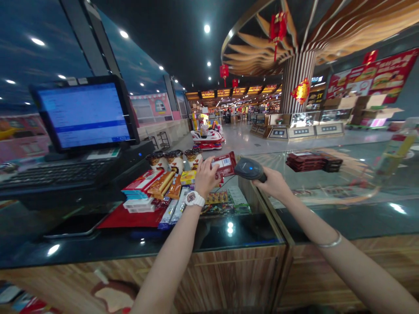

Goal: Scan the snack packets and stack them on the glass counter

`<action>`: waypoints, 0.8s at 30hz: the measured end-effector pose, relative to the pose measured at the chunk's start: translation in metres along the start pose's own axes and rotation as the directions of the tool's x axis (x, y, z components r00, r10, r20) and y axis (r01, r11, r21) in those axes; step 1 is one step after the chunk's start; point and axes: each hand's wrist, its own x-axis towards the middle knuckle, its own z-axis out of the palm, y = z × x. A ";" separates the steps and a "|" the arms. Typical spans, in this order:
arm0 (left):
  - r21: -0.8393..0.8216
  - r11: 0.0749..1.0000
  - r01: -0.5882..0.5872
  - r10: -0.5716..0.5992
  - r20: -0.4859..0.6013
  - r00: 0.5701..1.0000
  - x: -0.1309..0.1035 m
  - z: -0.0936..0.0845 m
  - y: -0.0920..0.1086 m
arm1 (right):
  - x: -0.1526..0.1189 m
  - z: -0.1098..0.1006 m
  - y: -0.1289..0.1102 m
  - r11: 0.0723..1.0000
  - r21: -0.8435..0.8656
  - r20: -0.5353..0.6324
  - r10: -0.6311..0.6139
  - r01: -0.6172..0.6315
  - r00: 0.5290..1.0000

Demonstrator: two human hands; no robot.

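My left hand (207,176), with a white watch (194,199) on the wrist, grips a dark red snack packet (225,164) above the counter; a white barcode label faces up on it. From the right, my right hand (272,182) holds a black barcode scanner (250,169) with a lit blue light. The scanner's head is close beside the packet's right end; whether they touch I cannot tell. Left of my left hand lies a pile of packaged snacks (162,185), with several lidded cups (175,161) standing behind it.
A monitor (85,115) and keyboard (55,174) stand at the left. A dark flat device (77,225) lies near the counter's front edge. Stacked dark red packets (304,161) sit on the glass top at the right, with a clear bottle (391,152) farther right.
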 end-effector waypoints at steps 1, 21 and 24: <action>0.001 1.000 0.017 -0.017 -0.006 1.000 0.000 0.000 -0.002 | 0.000 -0.001 -0.001 1.000 0.006 -0.017 -0.004 0.004 1.000; 0.046 0.995 0.090 -0.089 -0.026 0.996 -0.005 0.004 -0.021 | -0.005 -0.010 -0.005 0.999 -0.003 -0.051 -0.043 0.042 0.998; 0.028 0.994 0.104 -0.104 -0.013 0.995 -0.005 0.004 -0.020 | -0.006 -0.010 -0.006 0.999 -0.007 -0.050 -0.035 0.034 0.998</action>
